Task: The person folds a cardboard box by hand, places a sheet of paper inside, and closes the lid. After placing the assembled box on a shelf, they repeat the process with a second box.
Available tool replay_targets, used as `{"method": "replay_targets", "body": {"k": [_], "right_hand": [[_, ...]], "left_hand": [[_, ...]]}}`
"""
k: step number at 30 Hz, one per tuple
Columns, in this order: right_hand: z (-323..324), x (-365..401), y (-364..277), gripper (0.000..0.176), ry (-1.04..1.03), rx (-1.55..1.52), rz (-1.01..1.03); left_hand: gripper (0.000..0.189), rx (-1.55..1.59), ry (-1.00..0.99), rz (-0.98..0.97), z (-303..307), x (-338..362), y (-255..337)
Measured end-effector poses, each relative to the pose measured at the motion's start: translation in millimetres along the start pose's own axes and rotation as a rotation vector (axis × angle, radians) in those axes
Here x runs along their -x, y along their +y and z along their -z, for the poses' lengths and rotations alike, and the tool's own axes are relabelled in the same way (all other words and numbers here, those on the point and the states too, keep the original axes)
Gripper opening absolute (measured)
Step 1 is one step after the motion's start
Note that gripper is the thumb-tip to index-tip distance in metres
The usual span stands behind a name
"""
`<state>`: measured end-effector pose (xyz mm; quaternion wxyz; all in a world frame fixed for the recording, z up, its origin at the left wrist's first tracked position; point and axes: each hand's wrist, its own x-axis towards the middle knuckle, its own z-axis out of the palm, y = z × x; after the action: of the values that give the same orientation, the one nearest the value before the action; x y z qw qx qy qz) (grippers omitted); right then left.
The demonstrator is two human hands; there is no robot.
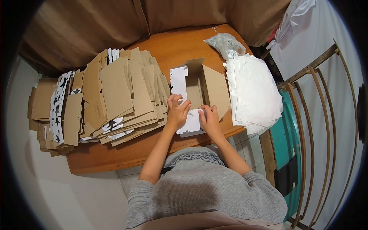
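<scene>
A partly folded cardboard box (196, 86) stands upright on the table in front of me. It is brown inside and white with dark star prints outside, and its top is open. My left hand (177, 112), fingers bent, grips the near left corner where the white side flap (177, 78) meets the near flap. My right hand (209, 119) pinches the near right corner with thumb and fingers. Between the hands the white near flap (190, 123) hangs toward me. A brown flap (216, 90) spreads out on the right. Some fingertips are hidden behind the cardboard.
Large stacks of flat cardboard pieces (119, 92) cover the table's left side. White plastic sheets or bags (253, 92) lie in a pile at right, beside a clear plastic bag (227, 45). A wooden rack (320, 96) stands past the table's right edge.
</scene>
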<state>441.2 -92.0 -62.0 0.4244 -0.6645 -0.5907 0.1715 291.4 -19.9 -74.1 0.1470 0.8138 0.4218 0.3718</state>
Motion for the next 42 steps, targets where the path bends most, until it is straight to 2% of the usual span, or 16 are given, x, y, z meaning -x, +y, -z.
{"method": "replay_targets", "body": {"k": [3,10,13,18,21,22,23,24,26,28,30,31,33,36,38,42], "right_hand": [[3.3,0.6,-3.0,0.017,-0.025,-0.028,-0.082],[-1.3,0.4,-6.0,0.016,-0.012,0.008,-0.075],[-5.6,-1.5,-5.0,0.016,0.021,0.081,0.003],[-4.4,-6.8,-2.5,0.018,-0.065,0.077,0.058],[-2.0,-3.7,-1.7,0.022,-0.089,0.241,0.124],[-1.9,-1.8,-0.9,0.022,-0.090,0.242,0.124],[-2.3,-0.6,0.6,0.028,-0.103,0.277,0.173],[-2.9,-0.2,1.4,0.034,-0.116,0.311,0.224],[-6.4,4.3,1.2,0.040,-0.120,0.387,0.236],[-5.4,1.6,-3.3,0.046,-0.123,0.461,0.252],[2.2,-3.7,-5.0,0.057,-0.067,0.586,0.416],[3.7,-8.1,-3.8,0.057,-0.067,0.586,0.420],[5.7,-22.9,-0.4,0.062,-0.124,0.446,0.286],[3.1,-53.9,14.7,0.070,-0.082,0.412,0.193],[-0.2,-78.6,27.5,0.072,-0.045,0.375,0.202],[-4.2,-121.6,36.1,0.080,0.092,0.307,0.279]], "left_hand": [[0.009,0.029,0.023,-0.011,0.3,0.5,-2.4],[0.011,0.035,0.001,-0.031,1.6,-0.4,-2.2],[0.012,-0.003,-0.066,-0.032,1.8,-0.1,1.4],[0.013,-0.033,-0.101,-0.013,2.4,-2.4,2.1],[0.027,-0.046,-0.072,-0.015,2.2,-5.0,5.9],[0.041,0.014,-0.013,0.040,3.5,-7.8,9.6],[0.056,0.073,0.048,0.094,4.5,-11.0,12.9],[0.056,0.072,0.052,0.093,3.0,-11.7,13.1],[0.081,-0.067,0.009,0.228,0.6,-9.7,13.8],[0.084,-0.091,-0.024,0.264,-2.0,-9.4,14.3],[0.087,-0.113,-0.057,0.301,-2.9,-9.6,15.7],[0.087,-0.093,-0.082,0.347,-2.8,-10.0,17.1],[0.087,-0.074,-0.103,0.392,-2.1,-13.1,22.2],[0.087,-0.160,-0.175,0.450,-1.2,-17.9,32.6],[0.085,-0.235,-0.198,0.509,-5.6,-18.6,35.5],[0.083,-0.306,-0.127,0.463,-11.6,-14.0,33.4]]}}
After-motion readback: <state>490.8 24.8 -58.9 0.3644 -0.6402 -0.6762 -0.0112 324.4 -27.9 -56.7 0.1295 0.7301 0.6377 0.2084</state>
